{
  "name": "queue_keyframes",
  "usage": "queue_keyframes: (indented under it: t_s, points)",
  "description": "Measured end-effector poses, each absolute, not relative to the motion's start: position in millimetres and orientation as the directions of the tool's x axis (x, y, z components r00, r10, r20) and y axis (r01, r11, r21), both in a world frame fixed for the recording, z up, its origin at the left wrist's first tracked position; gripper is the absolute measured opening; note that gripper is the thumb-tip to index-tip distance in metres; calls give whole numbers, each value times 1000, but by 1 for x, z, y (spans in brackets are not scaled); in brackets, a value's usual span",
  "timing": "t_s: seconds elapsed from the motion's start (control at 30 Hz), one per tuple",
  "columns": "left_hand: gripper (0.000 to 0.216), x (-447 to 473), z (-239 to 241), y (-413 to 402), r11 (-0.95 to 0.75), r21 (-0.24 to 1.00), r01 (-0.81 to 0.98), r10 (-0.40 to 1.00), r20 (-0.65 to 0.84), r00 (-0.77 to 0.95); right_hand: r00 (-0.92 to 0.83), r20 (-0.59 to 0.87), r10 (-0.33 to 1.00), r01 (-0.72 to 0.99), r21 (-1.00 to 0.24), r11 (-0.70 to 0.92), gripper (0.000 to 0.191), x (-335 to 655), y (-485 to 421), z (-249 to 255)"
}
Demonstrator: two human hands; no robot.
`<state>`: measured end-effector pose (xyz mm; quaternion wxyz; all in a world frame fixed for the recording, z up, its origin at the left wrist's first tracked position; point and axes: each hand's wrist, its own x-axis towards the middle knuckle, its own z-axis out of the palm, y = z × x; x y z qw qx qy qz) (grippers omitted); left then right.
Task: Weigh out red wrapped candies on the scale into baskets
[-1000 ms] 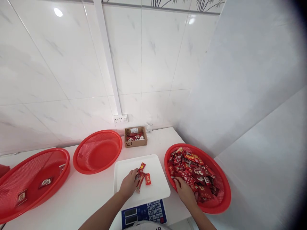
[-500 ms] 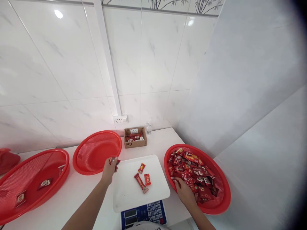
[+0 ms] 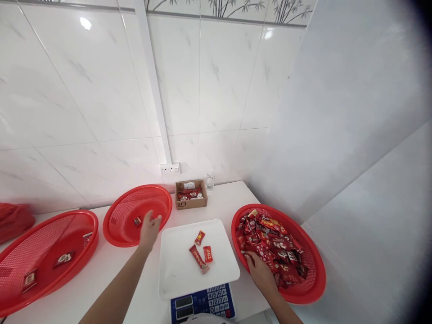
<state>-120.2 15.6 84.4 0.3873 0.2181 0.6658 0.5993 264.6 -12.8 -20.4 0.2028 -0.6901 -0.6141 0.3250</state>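
Left hand, fingers spread, is hovering over the middle basket of three. Right hand is resting among heaped candies, grip indiscernible. Three candies are lying on one tray.

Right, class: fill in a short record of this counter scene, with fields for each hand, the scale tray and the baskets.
left hand: open, above the near side of the middle basket, which holds one small packet
right hand: resting on the snack packets in the right basket
scale tray: three red packets
left basket: a few packets
behind: cardboard box
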Motion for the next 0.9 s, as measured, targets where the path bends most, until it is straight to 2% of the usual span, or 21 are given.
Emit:
queue_keyframes:
  t_s: [0.1,0.13,0.17,0.23,0.27,0.37,0.47,0.67,0.77,0.9]
  points:
    - [51,-77,61,3,174,981,91,923,-130,-361,34,-196,980,720,-675,-160,42,264,-13,-20]
    - [57,-62,53,-2,110,925,364,990,-70,-121,37,-195,980,723,-672,-161,42,264,-12,-20]
    - [67,-48,45,-7,24,824,566,994,-82,77,41,-192,980,726,-668,-161,42,264,-12,-20]
    - [81,-25,30,-15,-134,628,766,936,-174,306,50,-188,981,733,-660,-163,42,264,-13,-20]
    - [85,-17,24,-18,-192,554,810,908,-214,361,53,-188,981,737,-656,-165,42,264,-13,-20]
    - [79,-2,9,-20,-317,421,850,870,-228,437,53,-197,979,739,-651,-172,41,263,-13,-18]
    - [61,0,0,-18,-383,363,849,881,-133,455,47,-219,975,736,-652,-182,40,263,-14,-16]
    - [47,-7,-3,-16,-385,295,875,919,37,392,57,-241,969,741,-640,-203,40,262,-14,-11]
    - [45,-7,1,-14,-392,269,880,918,49,394,44,-224,974,735,-653,-184,41,262,-14,-11]
    - [30,-1,8,-11,-371,215,903,925,6,379,35,-208,978,723,-670,-168,39,262,-14,-13]
